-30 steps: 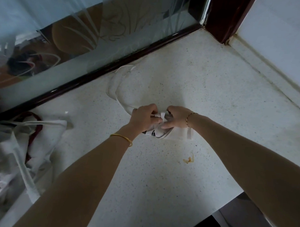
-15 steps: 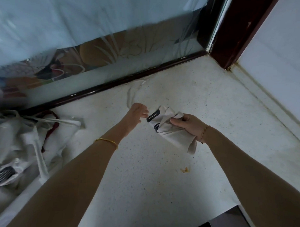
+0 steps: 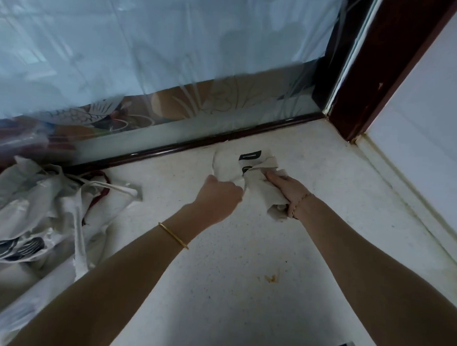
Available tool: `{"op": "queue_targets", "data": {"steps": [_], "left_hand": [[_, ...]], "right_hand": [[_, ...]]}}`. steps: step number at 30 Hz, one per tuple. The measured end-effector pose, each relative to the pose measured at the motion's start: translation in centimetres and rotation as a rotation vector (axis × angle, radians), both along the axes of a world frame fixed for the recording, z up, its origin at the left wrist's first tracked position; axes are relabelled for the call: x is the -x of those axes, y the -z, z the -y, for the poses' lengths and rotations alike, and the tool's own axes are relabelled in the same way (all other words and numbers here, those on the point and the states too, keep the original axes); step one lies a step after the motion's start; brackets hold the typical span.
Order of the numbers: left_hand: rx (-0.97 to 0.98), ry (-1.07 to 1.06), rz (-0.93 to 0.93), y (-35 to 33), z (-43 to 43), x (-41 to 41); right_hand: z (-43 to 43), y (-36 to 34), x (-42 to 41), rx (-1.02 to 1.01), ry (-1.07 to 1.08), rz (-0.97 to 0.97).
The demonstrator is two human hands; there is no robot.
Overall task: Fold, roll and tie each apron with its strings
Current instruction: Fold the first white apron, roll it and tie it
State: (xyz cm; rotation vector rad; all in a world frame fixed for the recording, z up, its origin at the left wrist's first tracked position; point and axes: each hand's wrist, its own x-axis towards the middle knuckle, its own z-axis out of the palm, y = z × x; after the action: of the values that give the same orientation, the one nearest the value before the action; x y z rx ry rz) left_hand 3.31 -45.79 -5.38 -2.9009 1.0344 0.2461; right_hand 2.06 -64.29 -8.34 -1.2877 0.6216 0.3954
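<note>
A rolled beige apron (image 3: 258, 181) with black printed marks lies on the speckled white counter (image 3: 231, 276), near the dark window frame. My right hand (image 3: 289, 193) grips the roll along its right side. My left hand (image 3: 219, 195) is a fist just left of the roll, its fingers curled round the apron's string (image 3: 222, 167), which runs up from the fist toward the roll's top. A heap of loose beige aprons (image 3: 39, 213) with strings and a dark red trim lies at the left.
A patterned glass pane in a dark wooden frame (image 3: 223, 140) bounds the counter at the back. A white wall (image 3: 417, 158) closes the right side. A small orange scrap (image 3: 271, 278) lies on the counter. The counter's front edge shows at bottom right.
The roll has gone away from me toward the window frame, carried by my right hand. My left hand has followed, pulling the string alongside the roll.
</note>
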Motion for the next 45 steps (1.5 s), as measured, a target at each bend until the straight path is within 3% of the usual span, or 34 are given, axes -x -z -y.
{"op": "queue_targets", "data": {"steps": [2,4,6,9,12,16,24,29,35,40,45], "left_hand": [[-0.063,0.104,-0.029,-1.3,1.1,1.1],[-0.095,0.184,-0.075,-2.9,2.0,1.6],[-0.122,0.230,-0.146,-4.8,2.8,1.0],[-0.072,0.221,-0.343,-8.0,3.3,-1.0],[0.055,0.183,-0.467,-9.7,3.1,-3.0],[0.291,-0.001,-0.676,-8.0,1.8,-3.6],[0.881,-0.490,-1.131,-2.8,-1.2,-1.4],[1.047,-0.551,-1.188,-2.6,-2.0,-0.8],[1.266,-0.495,-1.622,-1.7,-3.2,-0.6],[1.507,-0.582,-1.551,-1.1,-1.9,0.8],[1.553,-0.638,-1.524,-0.6,-1.8,1.4]], "right_hand": [[-0.2,-0.7,-0.5,0.322,-0.142,0.031],[-0.3,-1.4,-0.7,0.677,-0.432,0.165],[-0.6,-2.5,-0.7,0.889,-0.766,0.292],[-1.2,-3.7,-0.1,0.964,-1.115,0.330],[-1.5,-4.6,1.1,0.811,-1.176,0.351],[-1.5,-5.8,2.5,0.626,-1.035,0.464],[-0.5,-5.1,2.9,0.527,-0.587,0.584],[-0.7,-4.2,3.2,0.354,-0.436,0.559],[-1.1,-4.5,2.6,0.036,-0.170,0.498],[-2.0,-4.3,2.3,0.087,0.015,0.413],[-2.4,-3.5,2.0,0.427,0.024,0.449]]}}
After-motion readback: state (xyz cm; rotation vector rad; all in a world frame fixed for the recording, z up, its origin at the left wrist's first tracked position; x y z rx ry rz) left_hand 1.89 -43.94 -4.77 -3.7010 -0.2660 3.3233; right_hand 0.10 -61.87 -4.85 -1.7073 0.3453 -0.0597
